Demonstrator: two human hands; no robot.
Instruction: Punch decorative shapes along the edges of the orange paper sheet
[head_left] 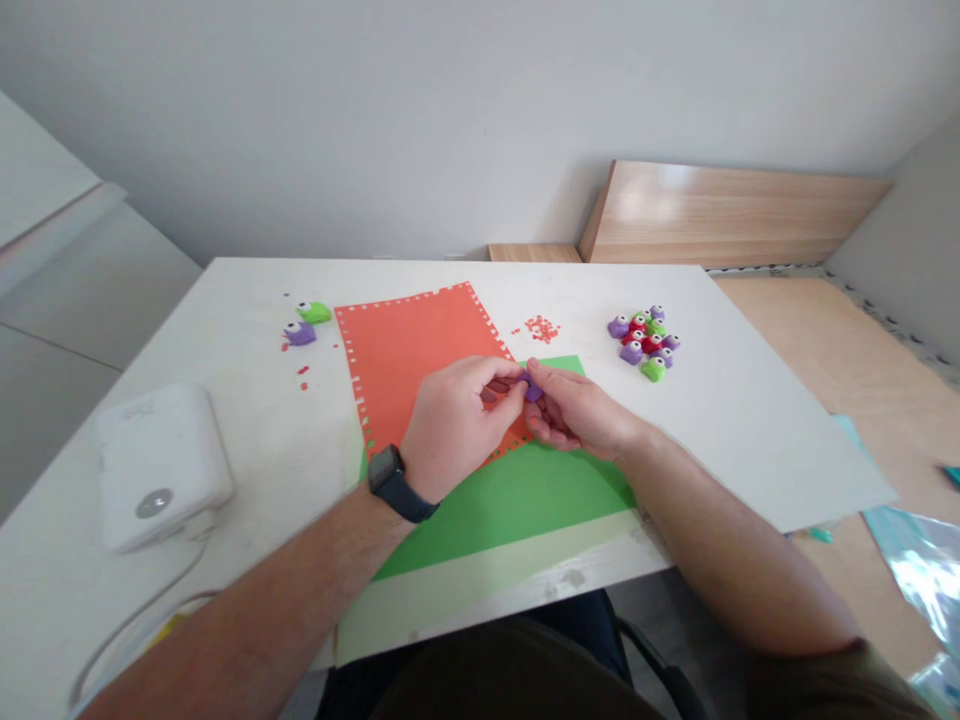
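Real risk of a slip, with the small purple cutout (533,393) pinched between the fingertips of the left hand (454,425) and right hand (575,408) above the orange sheet (405,360), too light a hold likely dropping it among the red paper bits (541,328), too hard a one creasing it.

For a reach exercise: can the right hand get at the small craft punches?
Likely yes: the right hand lies close, and nothing stands between it and the small craft punches.
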